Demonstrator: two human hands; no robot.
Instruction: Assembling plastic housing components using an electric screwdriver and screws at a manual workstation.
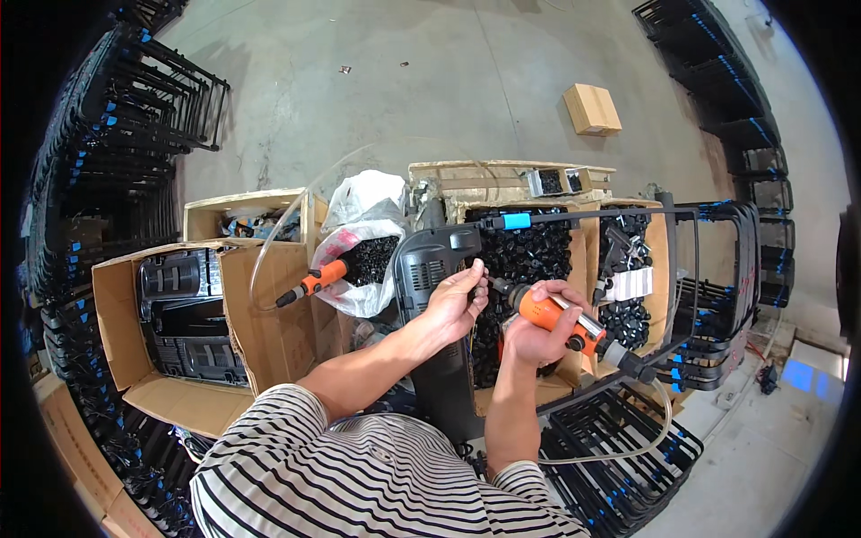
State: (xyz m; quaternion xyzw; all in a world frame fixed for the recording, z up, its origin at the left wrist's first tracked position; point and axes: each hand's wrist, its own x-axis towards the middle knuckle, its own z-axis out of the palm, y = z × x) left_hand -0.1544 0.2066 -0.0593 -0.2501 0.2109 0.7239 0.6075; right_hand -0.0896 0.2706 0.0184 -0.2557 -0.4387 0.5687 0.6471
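Observation:
My right hand [543,332] is wrapped round an orange air screwdriver [543,310], whose tip points left toward my other hand. My left hand [456,303] has its thumb and fingers pinched together close to that tip; whatever they hold is too small to make out. Just beneath my left hand stands a black plastic cover [425,273] with vent slots. It sits against a black tube frame [596,214] that reaches to the right, with a blue tag [517,221] on its upper tube.
A second orange air screwdriver [321,276] lies by a white bag [368,211] of small black parts. Left, a carton [269,296] holds black covers. Boxes of black knob-like parts [538,255] stand beyond my hands. Stacked black frames [619,448] and a clear hose [665,421] lie right.

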